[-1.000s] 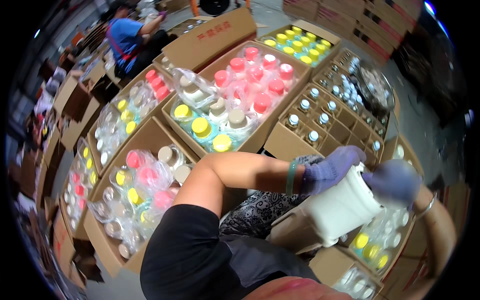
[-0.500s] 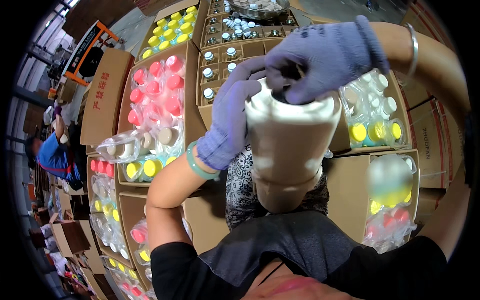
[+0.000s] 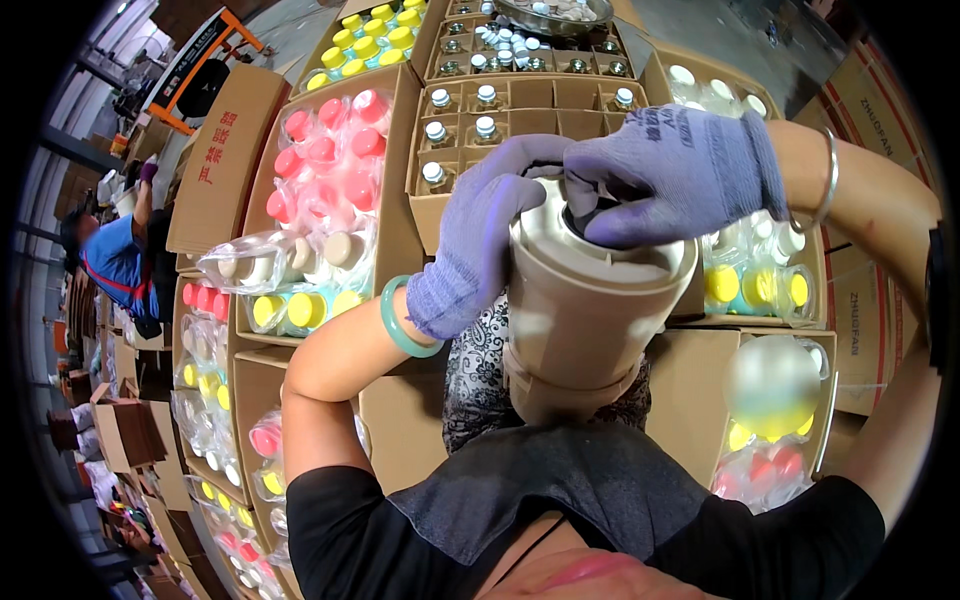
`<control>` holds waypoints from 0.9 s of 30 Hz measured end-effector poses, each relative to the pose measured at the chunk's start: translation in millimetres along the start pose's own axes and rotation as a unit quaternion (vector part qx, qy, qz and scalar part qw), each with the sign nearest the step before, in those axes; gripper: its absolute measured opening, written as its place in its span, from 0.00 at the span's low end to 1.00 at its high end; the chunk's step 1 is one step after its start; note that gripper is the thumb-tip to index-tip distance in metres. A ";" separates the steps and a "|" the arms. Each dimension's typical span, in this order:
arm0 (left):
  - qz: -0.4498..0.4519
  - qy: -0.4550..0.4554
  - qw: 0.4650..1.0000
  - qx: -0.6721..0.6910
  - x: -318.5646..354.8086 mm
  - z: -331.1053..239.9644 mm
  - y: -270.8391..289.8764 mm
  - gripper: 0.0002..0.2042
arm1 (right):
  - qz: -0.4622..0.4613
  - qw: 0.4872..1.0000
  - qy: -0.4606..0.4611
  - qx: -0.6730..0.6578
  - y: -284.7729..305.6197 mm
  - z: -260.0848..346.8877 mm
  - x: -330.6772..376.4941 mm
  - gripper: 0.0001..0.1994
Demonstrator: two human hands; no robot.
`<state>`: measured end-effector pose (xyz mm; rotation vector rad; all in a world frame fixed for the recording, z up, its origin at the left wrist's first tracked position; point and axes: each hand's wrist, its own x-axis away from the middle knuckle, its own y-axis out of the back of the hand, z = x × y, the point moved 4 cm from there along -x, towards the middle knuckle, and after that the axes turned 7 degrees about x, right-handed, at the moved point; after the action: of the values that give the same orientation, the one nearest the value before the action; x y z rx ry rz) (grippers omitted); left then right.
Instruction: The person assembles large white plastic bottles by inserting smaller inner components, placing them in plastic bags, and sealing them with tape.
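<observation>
While the left hand [image 3: 475,240] holds the rim of one white container [image 3: 600,300] — its fingers bent around the edge — the right hand [image 3: 680,175] curls narrowly at the dark mouth; whether it grips anything cannot be told. The container is between the two hands, over the patterned trousers [image 3: 475,375]. Both gloves are purple, with small dark print on the right one's back. Red characters mark a box flap [image 3: 225,150] at left; reddish lettering shows on stacked cartons [image 3: 855,340] at right. Six bottles [image 3: 436,133] with pale blue caps show in the nearer divided box [image 3: 430,217]; three yellow caps [image 3: 759,286] line the near edge of the box just right.
</observation>
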<state>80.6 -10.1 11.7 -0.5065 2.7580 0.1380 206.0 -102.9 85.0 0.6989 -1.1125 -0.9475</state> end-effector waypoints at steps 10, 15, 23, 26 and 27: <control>-0.107 0.129 0.958 0.233 -16.4 36.5 19.5 0.25 | -0.142 0.970 -0.006 -0.199 -12.2 -57.1 -9.4 0.13; -0.165 0.115 0.929 0.312 10.5 56.1 65.6 0.27 | -0.014 0.969 0.012 -0.248 -137.7 -97.5 -8.7 0.28; -0.167 0.109 0.950 0.239 -12.5 73.8 50.4 0.27 | 0.099 0.939 0.062 -0.323 -170.8 -111.9 -58.1 0.23; -0.167 0.111 0.955 0.217 -15.6 98.8 59.9 0.28 | 0.064 0.982 -0.072 -0.163 -132.3 -167.1 -68.9 0.23; -0.183 0.117 0.954 0.209 -14.8 100.3 66.2 0.27 | 0.040 0.981 -0.096 -0.163 -126.2 -161.2 -69.7 0.24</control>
<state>100.3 71.8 -75.3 -0.9426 2.7348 -0.6171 314.6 -95.2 -102.0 0.2991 -1.1097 -1.1137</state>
